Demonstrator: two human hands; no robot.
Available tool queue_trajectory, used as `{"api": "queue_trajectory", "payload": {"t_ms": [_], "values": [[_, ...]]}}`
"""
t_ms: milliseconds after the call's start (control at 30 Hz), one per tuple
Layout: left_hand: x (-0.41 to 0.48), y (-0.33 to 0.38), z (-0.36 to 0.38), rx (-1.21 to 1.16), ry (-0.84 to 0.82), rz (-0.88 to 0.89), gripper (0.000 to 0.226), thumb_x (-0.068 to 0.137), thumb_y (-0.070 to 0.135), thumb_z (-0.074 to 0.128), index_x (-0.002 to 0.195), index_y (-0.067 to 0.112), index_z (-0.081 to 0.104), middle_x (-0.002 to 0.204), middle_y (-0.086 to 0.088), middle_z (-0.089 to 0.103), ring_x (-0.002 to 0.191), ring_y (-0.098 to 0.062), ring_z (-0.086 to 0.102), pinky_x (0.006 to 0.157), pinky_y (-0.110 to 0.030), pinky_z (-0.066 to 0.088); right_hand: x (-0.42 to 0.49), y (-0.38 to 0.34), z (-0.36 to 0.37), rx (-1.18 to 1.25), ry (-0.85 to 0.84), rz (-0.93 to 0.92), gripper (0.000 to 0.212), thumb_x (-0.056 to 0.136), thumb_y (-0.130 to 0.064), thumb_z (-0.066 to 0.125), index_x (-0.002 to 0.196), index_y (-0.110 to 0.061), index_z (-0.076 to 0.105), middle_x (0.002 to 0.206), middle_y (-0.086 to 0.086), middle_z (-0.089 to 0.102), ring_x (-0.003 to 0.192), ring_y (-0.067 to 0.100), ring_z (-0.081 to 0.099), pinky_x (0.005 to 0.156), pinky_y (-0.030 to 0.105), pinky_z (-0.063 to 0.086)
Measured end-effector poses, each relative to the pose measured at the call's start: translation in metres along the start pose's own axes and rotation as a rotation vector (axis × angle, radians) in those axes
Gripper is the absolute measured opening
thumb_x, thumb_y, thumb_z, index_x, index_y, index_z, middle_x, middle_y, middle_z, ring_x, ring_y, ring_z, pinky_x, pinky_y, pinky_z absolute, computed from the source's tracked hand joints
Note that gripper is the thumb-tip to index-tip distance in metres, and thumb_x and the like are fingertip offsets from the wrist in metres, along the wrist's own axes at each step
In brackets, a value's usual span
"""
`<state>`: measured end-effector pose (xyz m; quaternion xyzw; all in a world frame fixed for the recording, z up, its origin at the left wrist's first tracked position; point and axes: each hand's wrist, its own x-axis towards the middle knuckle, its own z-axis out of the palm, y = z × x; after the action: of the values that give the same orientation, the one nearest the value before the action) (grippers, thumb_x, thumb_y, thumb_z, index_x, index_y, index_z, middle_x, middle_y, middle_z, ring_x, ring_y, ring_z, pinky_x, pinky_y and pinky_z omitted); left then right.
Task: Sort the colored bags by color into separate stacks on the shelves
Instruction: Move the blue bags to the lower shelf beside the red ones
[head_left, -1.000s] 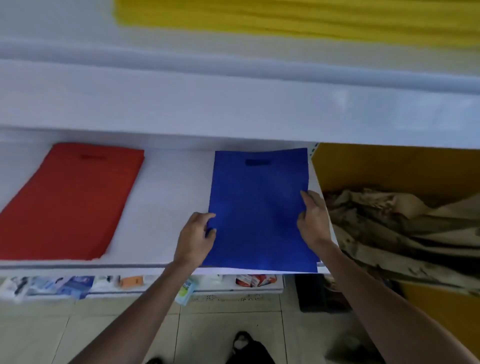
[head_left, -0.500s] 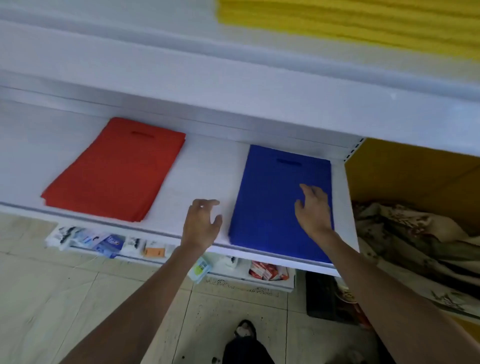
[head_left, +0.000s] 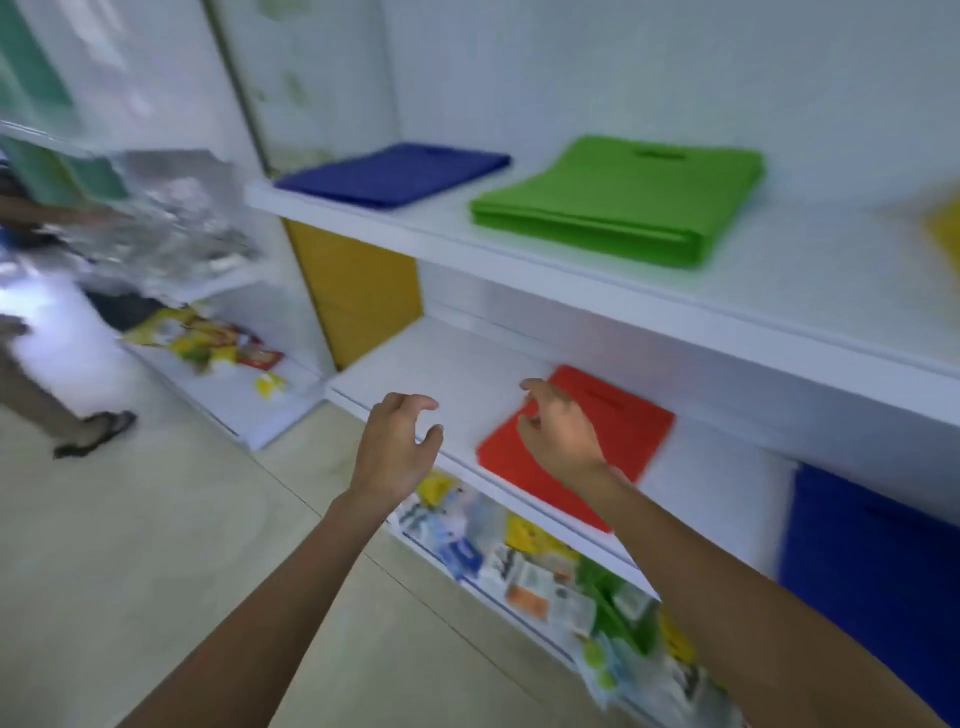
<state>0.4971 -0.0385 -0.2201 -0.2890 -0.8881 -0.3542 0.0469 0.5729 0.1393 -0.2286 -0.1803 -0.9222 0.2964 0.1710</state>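
Fingers (head_left: 415, 401) of both hands are held loosely curled, nothing gripped; the left hand (head_left: 392, 447) is seen left of the red bags (head_left: 634, 428), the right hand (head_left: 561, 436) over them.

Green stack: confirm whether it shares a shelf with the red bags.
No, the green stack lies on the shelf above the red bags.

One view, worn on my head, faces forward and down. It stands near the white shelf unit (head_left: 779, 280), looking leftward along it.
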Motion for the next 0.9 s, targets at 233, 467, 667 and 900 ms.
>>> {"api": "queue_trajectory", "payload": {"t_ms": [233, 467, 667, 900], "values": [[0.052, -0.039, -0.142, 0.054, 0.140, 0.023, 0.031, 0.088, 0.013, 0.057, 0.119, 0.010, 0.058, 0.117, -0.010, 0.053, 0.105, -0.022, 0.052, 0.088, -0.028, 0.040, 0.085, -0.159, 0.003, 0.048, 0.115, -0.264, 0.038, 0.090, -0.014, 0.049, 0.129, -0.011, 0.047, 0.117, 0.006, 0.057, 0.099, 0.025, 0.059, 0.084, 0.036, 0.048], [0.123, -0.068, -0.185, 0.005, 0.215, 0.064, 0.031, 0.089, 0.014, 0.056, 0.120, 0.014, 0.056, 0.117, -0.005, 0.052, 0.092, -0.008, 0.047, 0.079, -0.019, 0.036, 0.173, -0.221, 0.003, 0.013, 0.201, -0.365, 0.038, 0.093, -0.016, 0.048, 0.130, -0.010, 0.046, 0.120, 0.006, 0.057, 0.103, 0.021, 0.057, 0.086, 0.036, 0.049], [0.215, -0.098, -0.189, -0.024, 0.217, 0.085, 0.029, 0.088, 0.015, 0.057, 0.117, 0.014, 0.057, 0.115, -0.004, 0.053, 0.097, -0.012, 0.052, 0.081, -0.023, 0.040, 0.263, -0.236, 0.015, 0.007, 0.230, -0.381, 0.035, 0.093, -0.015, 0.049, 0.128, -0.010, 0.048, 0.117, 0.004, 0.057, 0.099, 0.019, 0.057, 0.083, 0.035, 0.050], [0.300, -0.127, -0.191, -0.084, 0.193, 0.098, 0.029, 0.088, 0.013, 0.057, 0.117, 0.016, 0.057, 0.118, -0.001, 0.053, 0.096, -0.010, 0.050, 0.077, -0.020, 0.039, 0.333, -0.238, 0.024, -0.028, 0.244, -0.334, 0.033, 0.093, -0.014, 0.049, 0.125, -0.009, 0.049, 0.113, 0.005, 0.058, 0.095, 0.018, 0.056, 0.083, 0.039, 0.051]]}}
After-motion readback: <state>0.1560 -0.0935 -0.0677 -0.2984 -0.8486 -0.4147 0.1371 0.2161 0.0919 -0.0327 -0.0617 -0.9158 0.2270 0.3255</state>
